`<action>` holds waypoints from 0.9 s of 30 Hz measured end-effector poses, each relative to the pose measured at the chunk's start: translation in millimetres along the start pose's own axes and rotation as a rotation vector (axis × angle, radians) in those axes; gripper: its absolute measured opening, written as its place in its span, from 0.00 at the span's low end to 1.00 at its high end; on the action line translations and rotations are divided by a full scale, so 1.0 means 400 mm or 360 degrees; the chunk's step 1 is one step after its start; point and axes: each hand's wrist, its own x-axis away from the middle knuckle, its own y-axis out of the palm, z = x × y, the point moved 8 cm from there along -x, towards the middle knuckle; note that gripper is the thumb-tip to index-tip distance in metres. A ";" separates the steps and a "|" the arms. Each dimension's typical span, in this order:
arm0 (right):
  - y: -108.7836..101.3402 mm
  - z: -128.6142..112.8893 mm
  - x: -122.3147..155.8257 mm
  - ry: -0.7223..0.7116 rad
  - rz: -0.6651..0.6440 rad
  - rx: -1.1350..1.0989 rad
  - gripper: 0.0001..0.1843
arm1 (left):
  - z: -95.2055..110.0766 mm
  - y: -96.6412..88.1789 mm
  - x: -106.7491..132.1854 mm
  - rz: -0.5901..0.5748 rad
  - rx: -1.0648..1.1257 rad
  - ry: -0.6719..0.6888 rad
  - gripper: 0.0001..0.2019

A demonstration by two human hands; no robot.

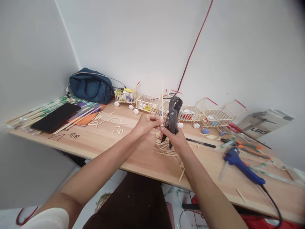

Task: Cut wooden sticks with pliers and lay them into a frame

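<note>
A pale wall (133,41) rises behind a wood-grain table (133,136), and a red cable (194,51) slants down it toward the table's back edge. A second wall closes in on the left; below the table, a light floor shows in part.

Along the back stands a row of small stick-built carts with red handle bars. The leftmost cart (126,101) carries yellow-green, white and blue pieces; the next cart (152,108) has white and yellow-green ones. Another, behind the hands, is largely hidden. Right of it, one cart (199,115) holds red and white pieces, and the far-right cart (221,119) white and light blue. White discs (136,111) sit at the carts' feet.

At the left are a blue bag (91,85) and a dark phone (56,117); at the right, a box (264,124), a pen (202,142), pliers (252,145) and a blue glue gun (245,167).

The left hand (149,124) pinches a thin stick (162,101) upright above the table, near its middle. The right hand (175,136) is wrapped around a black cutter (173,111), just beside the stick; whether they touch is unclear. Short cut pieces (166,151) lie heaped beneath.
</note>
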 end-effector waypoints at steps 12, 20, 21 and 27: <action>0.035 -0.041 0.039 0.0063 -0.0116 -0.0164 0.18 | 0.029 -0.004 0.047 0.0018 0.0263 -0.0170 0.16; 0.067 -0.082 0.110 -0.0045 -0.0121 0.0317 0.20 | 0.032 -0.039 0.129 -0.0091 0.0747 -0.0498 0.09; 0.073 -0.094 0.116 -0.0104 -0.0094 0.0432 0.21 | 0.031 -0.043 0.139 -0.0090 0.0765 -0.0517 0.08; 0.113 -0.142 0.139 -0.0318 -0.0024 0.0675 0.17 | 0.024 -0.066 0.183 -0.0013 0.0776 -0.0582 0.06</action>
